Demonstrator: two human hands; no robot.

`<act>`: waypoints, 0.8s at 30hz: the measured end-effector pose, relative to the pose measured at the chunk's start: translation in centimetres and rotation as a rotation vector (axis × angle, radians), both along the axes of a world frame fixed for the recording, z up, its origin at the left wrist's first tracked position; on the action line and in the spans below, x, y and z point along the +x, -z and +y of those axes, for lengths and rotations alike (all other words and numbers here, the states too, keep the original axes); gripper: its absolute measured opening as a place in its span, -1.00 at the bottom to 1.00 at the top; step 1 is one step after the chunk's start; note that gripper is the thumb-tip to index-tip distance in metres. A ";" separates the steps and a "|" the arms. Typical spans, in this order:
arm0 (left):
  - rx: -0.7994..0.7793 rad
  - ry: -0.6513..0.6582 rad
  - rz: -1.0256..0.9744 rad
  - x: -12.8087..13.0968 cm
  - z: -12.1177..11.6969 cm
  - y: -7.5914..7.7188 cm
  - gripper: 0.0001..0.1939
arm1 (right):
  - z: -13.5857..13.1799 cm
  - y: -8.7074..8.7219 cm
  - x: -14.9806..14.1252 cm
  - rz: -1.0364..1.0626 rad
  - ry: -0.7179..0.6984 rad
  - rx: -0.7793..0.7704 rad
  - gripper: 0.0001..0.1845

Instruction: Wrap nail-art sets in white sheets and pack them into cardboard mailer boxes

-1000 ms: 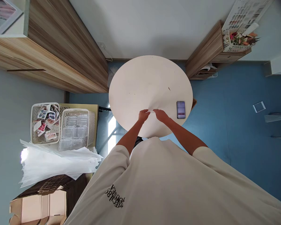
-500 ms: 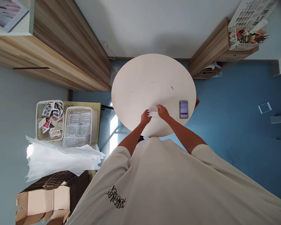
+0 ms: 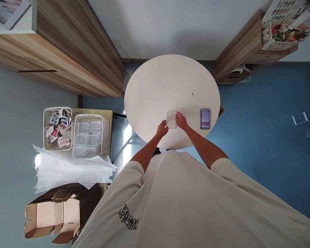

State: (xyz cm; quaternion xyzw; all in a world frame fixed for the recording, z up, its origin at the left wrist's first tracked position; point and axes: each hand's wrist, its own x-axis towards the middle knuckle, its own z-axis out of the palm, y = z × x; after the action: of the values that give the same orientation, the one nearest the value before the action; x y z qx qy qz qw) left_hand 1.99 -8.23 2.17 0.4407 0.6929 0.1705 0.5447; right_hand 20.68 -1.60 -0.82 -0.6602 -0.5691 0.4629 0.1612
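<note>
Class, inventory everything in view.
Round table: one, cream, centre
Rectangular plastic case: one, clear, handheld
Rectangular phone: one, purple screen, tabletop
Perforated plastic baskets: three, white, two left, one right
Plastic boxes: several, clear, left basket
Small packets: several, multicoloured, leftmost basket
Thin sheets: many, white, left
Cardboard pieces: several, brown, lower left
Wood cabinets: two, brown, upper corners
Mixed flowers: several, multicoloured, right basket
Fabric shirt: one, cream, bottom centre
Left hand, right hand: two, bare, on case

At left, a white basket holds nail sets; flowers fill another basket at far right.
</note>
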 end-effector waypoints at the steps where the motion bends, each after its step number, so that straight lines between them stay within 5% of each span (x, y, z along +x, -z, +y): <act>1: 0.005 0.006 0.004 0.0 0.0 -0.1 -0.37 | -0.1 -0.2 0.1 -0.003 0.015 -0.014 -0.35; 6: 0.060 0.014 0.021 -1.0 0.0 -1.9 -0.46 | 0.0 -2.4 0.4 0.004 0.016 -0.025 -0.44; 11: 0.207 -0.073 0.093 -4.4 0.3 -5.4 -0.53 | 1.6 -5.2 -2.4 0.061 -0.086 0.041 -0.58; 19: 0.431 -0.256 0.233 -15.7 -0.1 -11.8 -0.56 | 3.9 -11.3 -15.1 0.258 -0.408 0.083 -0.66; 24: 0.522 -0.311 0.298 -23.3 -2.2 -14.2 -0.57 | 3.4 -13.6 -24.8 0.337 -0.524 0.125 -0.69</act>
State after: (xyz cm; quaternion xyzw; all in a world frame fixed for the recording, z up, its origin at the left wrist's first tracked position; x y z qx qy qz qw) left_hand -21.32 -10.44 16.33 0.4745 0.7567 0.3568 0.2737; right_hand -4.10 1.82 12.80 -0.3939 -0.7125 0.5556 0.1688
